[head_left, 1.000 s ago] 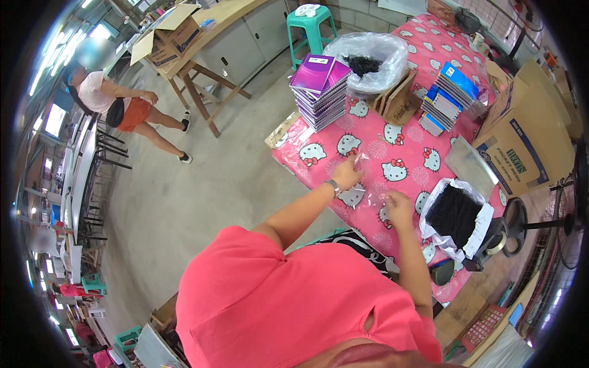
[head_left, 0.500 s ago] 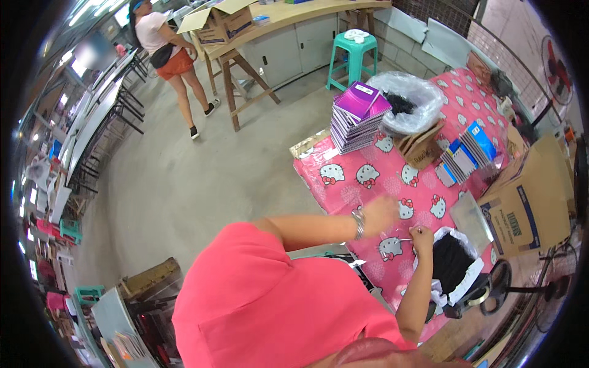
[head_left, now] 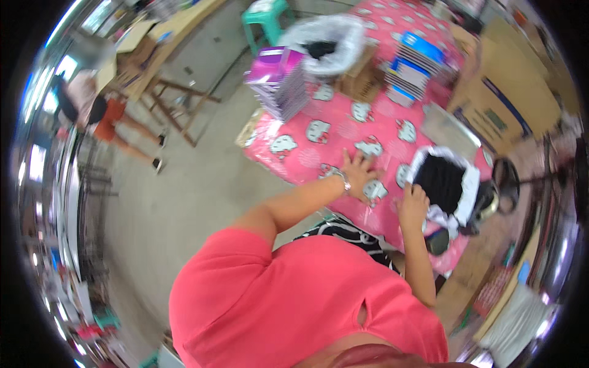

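My left hand (head_left: pixel 361 176) lies on the pink cat-print table cover (head_left: pixel 383 227) with its fingers spread, holding nothing. To its right, my right hand (head_left: pixel 414 203) is beside a white-lined container (head_left: pixel 470 186) full of black material (head_left: pixel 438 183). Its fingers are bent together near the lining; what they hold, if anything, is hidden. Beyond both hands stands a stack of purple spiral notebooks (head_left: pixel 279 89). Blue-covered notebooks (head_left: pixel 412 70) are stacked farther right. A clear flat plastic piece (head_left: pixel 451 132) lies above the container.
A clear plastic bag (head_left: pixel 343 43) with black material sits at the far side, beside a small cardboard box (head_left: pixel 362 76). A large open carton (head_left: pixel 497 92) stands at the right. A green stool (head_left: pixel 264 24) and a wooden trestle table (head_left: pixel 165 49) are beyond. A person (head_left: pixel 104 110) bends at the left.
My left hand has gone from a blurred motion above the table to lying flat on it. The thin white piece at my right hand no longer shows. The view has shifted; the other person now bends.
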A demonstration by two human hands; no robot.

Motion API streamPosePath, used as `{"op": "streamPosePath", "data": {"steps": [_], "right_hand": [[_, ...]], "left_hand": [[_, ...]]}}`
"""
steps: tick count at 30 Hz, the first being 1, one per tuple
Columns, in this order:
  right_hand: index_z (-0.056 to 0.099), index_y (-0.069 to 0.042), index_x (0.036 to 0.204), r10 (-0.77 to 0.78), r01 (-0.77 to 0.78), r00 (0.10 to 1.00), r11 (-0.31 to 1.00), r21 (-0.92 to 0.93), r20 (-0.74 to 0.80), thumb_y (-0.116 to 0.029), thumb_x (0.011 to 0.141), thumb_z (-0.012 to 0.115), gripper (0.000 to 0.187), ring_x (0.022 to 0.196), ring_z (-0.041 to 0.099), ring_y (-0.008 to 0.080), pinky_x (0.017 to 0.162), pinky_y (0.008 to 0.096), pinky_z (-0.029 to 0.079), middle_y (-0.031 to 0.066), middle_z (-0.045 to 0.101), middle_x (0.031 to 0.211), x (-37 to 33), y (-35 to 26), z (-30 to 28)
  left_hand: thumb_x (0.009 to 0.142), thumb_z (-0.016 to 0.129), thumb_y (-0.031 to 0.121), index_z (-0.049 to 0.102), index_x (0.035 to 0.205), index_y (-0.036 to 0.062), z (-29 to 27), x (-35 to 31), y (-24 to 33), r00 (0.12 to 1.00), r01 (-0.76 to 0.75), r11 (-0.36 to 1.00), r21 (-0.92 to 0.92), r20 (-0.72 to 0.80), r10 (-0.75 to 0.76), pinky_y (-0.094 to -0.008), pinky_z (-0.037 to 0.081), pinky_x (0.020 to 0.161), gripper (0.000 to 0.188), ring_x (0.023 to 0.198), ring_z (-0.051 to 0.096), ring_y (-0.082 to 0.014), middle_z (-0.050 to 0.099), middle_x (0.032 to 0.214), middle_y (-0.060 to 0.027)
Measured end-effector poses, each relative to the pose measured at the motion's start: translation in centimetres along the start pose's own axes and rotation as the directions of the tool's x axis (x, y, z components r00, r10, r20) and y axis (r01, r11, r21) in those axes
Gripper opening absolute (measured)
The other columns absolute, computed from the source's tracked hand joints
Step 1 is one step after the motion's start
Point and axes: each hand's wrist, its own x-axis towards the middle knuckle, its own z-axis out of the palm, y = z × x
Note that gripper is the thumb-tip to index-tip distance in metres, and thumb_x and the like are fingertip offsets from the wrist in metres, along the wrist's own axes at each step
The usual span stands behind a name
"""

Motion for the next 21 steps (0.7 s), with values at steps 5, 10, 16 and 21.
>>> {"op": "streamPosePath", "data": {"steps": [5,10,16,21], "right_hand": [[0.060,-0.010,0.102,0.027,-0.027,0.996,1.000,0.004,-0.089,-0.012,0.076,0.066,0.027,0.085,0.059,0.0269,0.075,0.0392,0.041,0.0081,0.061,0.088,0.8,3.3,0.3],[0.060,-0.008,0.100,0.101,-0.045,0.988,0.915,0.400,-0.120,-0.007,0.077,0.064,0.023,0.085,0.061,0.0311,0.072,0.0424,0.043,0.0116,0.064,0.089,1.5,5.2,-2.8],[0.062,-0.008,0.099,0.189,-0.091,0.972,0.847,0.523,-0.138,-0.007,0.078,0.063,0.022,0.086,0.064,0.0330,0.075,0.0438,0.046,0.0129,0.067,0.093,1.8,5.9,-3.6],[0.062,-0.007,0.101,0.122,-0.049,0.984,0.887,0.460,-0.130,-0.011,0.079,0.064,0.022,0.085,0.064,0.0313,0.073,0.0428,0.047,0.0117,0.067,0.092,2.1,5.4,-3.6]], "left_hand": [[0.064,0.064,0.071,0.035,0.144,0.0256,-2.0,2.3,1.2,1.000,0.004,0.999,0.046,0.028,-0.005,-0.0742,0.003,0.102,0.096,0.141,0.009,-0.0439,0.015,0.155,-0.0162],[0.069,0.061,0.069,0.039,0.140,0.0243,1.1,5.2,1.7,0.981,-0.143,0.985,0.098,-0.121,0.154,-0.0712,0.006,0.105,0.087,0.140,0.011,-0.0452,0.018,0.153,-0.0187],[0.073,0.060,0.064,0.030,0.145,0.0352,2.3,4.9,7.3,0.982,-0.092,0.994,-0.065,-0.169,0.080,-0.0772,0.002,0.099,0.084,0.140,0.003,-0.0500,0.008,0.154,-0.0240],[0.072,0.062,0.061,0.032,0.145,0.0328,3.6,6.3,10.1,0.981,-0.083,0.988,-0.132,-0.185,0.057,-0.0762,-0.004,0.099,0.083,0.141,-0.002,-0.0469,0.009,0.154,-0.0226]]}}
